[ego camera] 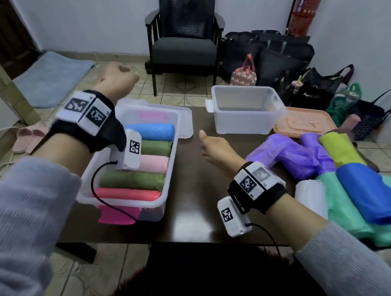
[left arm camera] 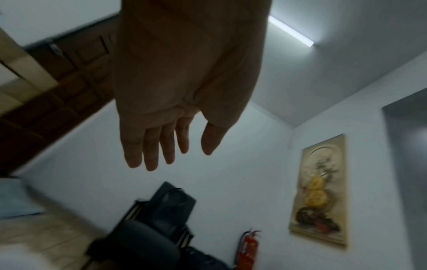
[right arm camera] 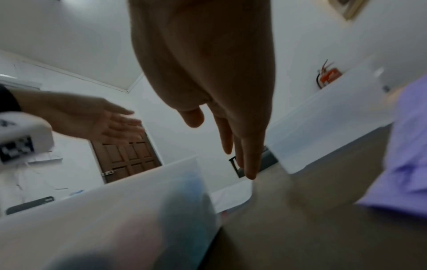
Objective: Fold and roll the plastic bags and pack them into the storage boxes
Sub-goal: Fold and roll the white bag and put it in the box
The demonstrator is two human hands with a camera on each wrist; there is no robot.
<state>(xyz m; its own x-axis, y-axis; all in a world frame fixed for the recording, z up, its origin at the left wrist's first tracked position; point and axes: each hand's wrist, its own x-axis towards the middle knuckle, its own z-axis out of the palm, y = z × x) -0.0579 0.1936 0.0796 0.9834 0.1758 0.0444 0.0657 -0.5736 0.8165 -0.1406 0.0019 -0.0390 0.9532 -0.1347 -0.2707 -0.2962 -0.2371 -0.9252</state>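
A clear storage box point(ego camera: 168, 172) on the dark table holds several rolled bags in blue, green, pink and red. A second clear box point(ego camera: 245, 109) stands empty at the back. Loose bags lie at the right: purple point(ego camera: 290, 155), yellow-green point(ego camera: 340, 149), blue point(ego camera: 366, 193) and mint green point(ego camera: 347, 220). My left hand point(ego camera: 116, 81) is raised above the filled box, fingers straight and empty, as the left wrist view shows point(left arm camera: 161, 146). My right hand point(ego camera: 215, 148) hovers low over the table between the boxes, fingers extended point(right arm camera: 242, 155), holding nothing.
An orange lid point(ego camera: 303, 121) lies behind the loose bags. A pink lid point(ego camera: 118, 215) pokes out under the filled box. Beyond the table stand a dark armchair point(ego camera: 183, 47), black bags on the floor point(ego camera: 266, 55) and a red fire extinguisher point(ego camera: 305, 8).
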